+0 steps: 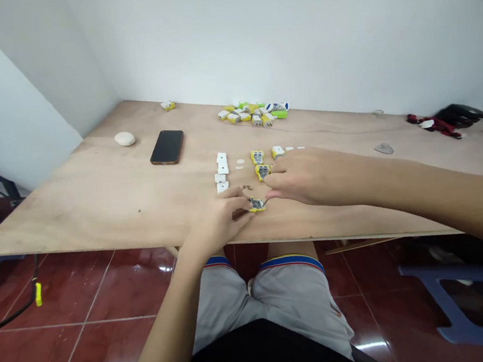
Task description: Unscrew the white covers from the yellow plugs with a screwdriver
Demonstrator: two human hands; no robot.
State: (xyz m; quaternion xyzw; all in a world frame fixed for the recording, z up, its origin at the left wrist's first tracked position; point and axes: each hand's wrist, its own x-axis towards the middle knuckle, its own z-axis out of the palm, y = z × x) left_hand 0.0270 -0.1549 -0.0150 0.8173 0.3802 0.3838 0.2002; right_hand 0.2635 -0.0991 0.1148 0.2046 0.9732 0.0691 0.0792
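Black clothing (260, 358) lies nearest, yellow-edged piece (257, 205) at fingertips of the left hand (223, 214).

A makeshift workroom, I'd say: wooden surface (97, 202) under the left grip (226, 210), opened plugs (258, 157) near it, red-tiled floor (76, 296) below.

- Lt-brown wood tbl (97, 207)
- blk phone (167, 147), L
- wht oval obj. (125, 138) nearby
- yel/wht plug pile (245, 116), back
- col. of wht pcs (222, 169)
- open yel halves (257, 157), R of col.

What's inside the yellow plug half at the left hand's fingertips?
Grey parts, too small to identify, show inside the yellow plug half; the left hand covers its left end, so anything there is hidden.
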